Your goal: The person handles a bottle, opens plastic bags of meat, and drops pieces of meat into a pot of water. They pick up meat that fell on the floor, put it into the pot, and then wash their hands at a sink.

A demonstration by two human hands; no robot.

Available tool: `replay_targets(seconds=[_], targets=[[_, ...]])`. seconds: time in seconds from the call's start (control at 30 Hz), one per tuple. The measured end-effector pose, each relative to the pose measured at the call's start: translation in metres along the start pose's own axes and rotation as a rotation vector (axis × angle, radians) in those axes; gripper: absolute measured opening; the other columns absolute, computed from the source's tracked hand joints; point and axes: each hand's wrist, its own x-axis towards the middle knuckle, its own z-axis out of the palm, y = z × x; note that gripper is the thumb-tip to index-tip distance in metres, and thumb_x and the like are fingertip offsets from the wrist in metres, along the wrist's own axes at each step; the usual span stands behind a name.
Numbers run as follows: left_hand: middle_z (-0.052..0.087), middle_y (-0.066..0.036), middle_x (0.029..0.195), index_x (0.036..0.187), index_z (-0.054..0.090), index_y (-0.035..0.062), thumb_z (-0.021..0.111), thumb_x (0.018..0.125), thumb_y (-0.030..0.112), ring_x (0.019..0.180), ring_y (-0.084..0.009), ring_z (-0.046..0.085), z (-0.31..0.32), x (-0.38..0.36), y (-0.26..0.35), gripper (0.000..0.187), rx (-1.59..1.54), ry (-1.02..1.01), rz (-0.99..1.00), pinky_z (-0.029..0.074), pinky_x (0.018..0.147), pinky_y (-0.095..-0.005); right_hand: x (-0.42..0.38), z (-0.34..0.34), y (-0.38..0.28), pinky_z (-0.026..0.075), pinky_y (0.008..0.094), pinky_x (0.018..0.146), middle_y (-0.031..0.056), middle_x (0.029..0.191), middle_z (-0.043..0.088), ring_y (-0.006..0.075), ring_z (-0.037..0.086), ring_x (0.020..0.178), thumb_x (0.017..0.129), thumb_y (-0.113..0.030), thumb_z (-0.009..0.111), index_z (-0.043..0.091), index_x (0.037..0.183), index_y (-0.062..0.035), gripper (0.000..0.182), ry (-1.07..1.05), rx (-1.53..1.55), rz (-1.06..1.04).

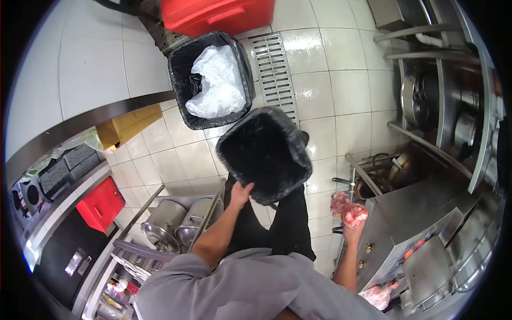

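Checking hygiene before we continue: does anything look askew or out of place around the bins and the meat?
Yes. The near black bin is tipped, gripped at its rim by the left hand. The right hand holds raw meat in mid-air, over the floor beside the steel counter.

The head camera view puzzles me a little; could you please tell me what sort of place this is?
Most likely a commercial kitchen. Stainless steel pots sit on metal shelving, a steel drain grate runs through the white tiled floor, and the right hand holds a piece of raw pink meat beside a steel appliance.

Bright overhead light, tile glare (fisheye edges dark, warped)
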Motion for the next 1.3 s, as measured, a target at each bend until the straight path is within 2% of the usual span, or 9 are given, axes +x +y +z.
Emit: replay_targets(seconds=[0.1, 0.33, 0.73, 0.83, 0.9, 1.0, 1.03, 1.17, 1.3], targets=[[0.069, -0.014, 0.089, 0.098, 0.063, 0.0010, 0.067, 0.075, 0.013, 0.084, -0.0259, 0.067, 0.052, -0.001, 0.006, 0.027, 0.099, 0.021, 0.386, 0.050, 0.076, -0.0355, -0.004, -0.012, 0.008, 0.045, 0.0341, 0.083, 0.0101, 0.095, 0.059, 0.0220, 0.057, 0.089, 0.071, -0.005, 0.068, 0.055, 0.100, -0.0021, 0.032, 0.024, 0.107, 0.001], [0.066, -0.021, 0.083, 0.094, 0.062, 0.0010, 0.058, 0.071, 0.018, 0.083, -0.0383, 0.064, 0.107, -0.020, 0.152, 0.029, 0.307, 0.082, 0.516, 0.049, 0.075, -0.0413, -0.010, -0.051, 0.036, 0.045, 0.0336, 0.084, 0.0085, 0.100, 0.058, 0.0207, 0.057, 0.093, 0.070, -0.003, 0.073, 0.053, 0.104, -0.0027, 0.040, 0.132, 0.141, 0.031], [0.059, -0.032, 0.105, 0.108, 0.053, -0.0107, 0.061, 0.073, 0.017, 0.102, -0.0448, 0.057, 0.117, 0.121, 0.308, 0.045, 0.538, 0.148, 0.337, 0.045, 0.090, -0.0438, -0.054, -0.062, -0.030, 0.045, 0.0328, 0.081, 0.0077, 0.095, 0.057, 0.0190, 0.056, 0.089, 0.069, -0.002, 0.071, 0.055, 0.093, -0.0026, 0.029, 0.317, 0.169, 0.065], [0.051, -0.032, 0.106, 0.116, 0.043, -0.0103, 0.057, 0.072, 0.006, 0.101, -0.0466, 0.050, 0.108, 0.065, 0.312, 0.049, 0.554, 0.351, 0.850, 0.042, 0.090, -0.0457, -0.071, -0.047, -0.062, 0.045, 0.0330, 0.078, 0.0064, 0.086, 0.057, 0.0207, 0.055, 0.086, 0.067, -0.003, 0.071, 0.056, 0.090, -0.0034, 0.027, 0.428, 0.197, 0.062], [0.053, -0.028, 0.104, 0.118, 0.044, -0.0065, 0.061, 0.073, 0.009, 0.099, -0.0421, 0.052, 0.106, 0.004, 0.312, 0.050, 0.545, 0.146, 1.233, 0.044, 0.087, -0.0438, -0.080, -0.039, -0.079, 0.045, 0.0348, 0.076, 0.0066, 0.083, 0.058, 0.0238, 0.056, 0.082, 0.067, -0.003, 0.071, 0.057, 0.088, -0.0039, 0.026, 0.481, 0.044, -0.091], [0.054, -0.022, 0.115, 0.124, 0.048, 0.0016, 0.070, 0.074, 0.022, 0.107, -0.0374, 0.054, 0.111, -0.134, 0.325, 0.058, 0.675, -0.764, 1.033, 0.046, 0.090, -0.0383, -0.082, -0.038, -0.107, 0.048, 0.0290, 0.073, 0.0039, 0.085, 0.059, 0.0158, 0.057, 0.076, 0.070, 0.005, 0.064, 0.054, 0.086, -0.0026, 0.020, 0.350, 0.265, -0.006], [0.047, -0.021, 0.129, 0.130, 0.044, 0.0029, 0.072, 0.074, 0.028, 0.118, -0.0365, 0.048, 0.112, -0.227, 0.330, 0.068, 0.752, -1.177, 1.309, 0.043, 0.096, -0.0381, -0.086, -0.043, -0.126, 0.049, 0.0302, 0.075, 0.0046, 0.088, 0.061, 0.0169, 0.060, 0.080, 0.071, 0.001, 0.065, 0.057, 0.091, -0.0025, 0.022, 0.375, 0.330, -0.024], [0.040, -0.015, 0.135, 0.132, 0.043, 0.0090, 0.078, 0.069, 0.025, 0.119, -0.0345, 0.047, 0.108, -0.382, 0.344, 0.074, 1.000, -1.560, 1.694, 0.044, 0.095, -0.0400, -0.116, -0.082, -0.180, 0.048, 0.0381, 0.085, 0.0142, 0.104, 0.064, 0.0350, 0.060, 0.098, 0.068, -0.015, 0.072, 0.060, 0.105, -0.0061, 0.040, 0.479, 0.287, -0.068], [0.044, -0.013, 0.123, 0.121, 0.050, 0.0122, 0.079, 0.065, 0.018, 0.109, -0.0345, 0.051, 0.131, -0.435, 0.318, 0.063, 1.257, -1.569, 1.914, 0.049, 0.086, -0.0410, -0.142, -0.088, -0.154, 0.048, 0.0403, 0.082, 0.0147, 0.103, 0.063, 0.0349, 0.059, 0.097, 0.070, -0.015, 0.070, 0.060, 0.103, -0.0062, 0.036, 0.689, 0.172, -0.111]])
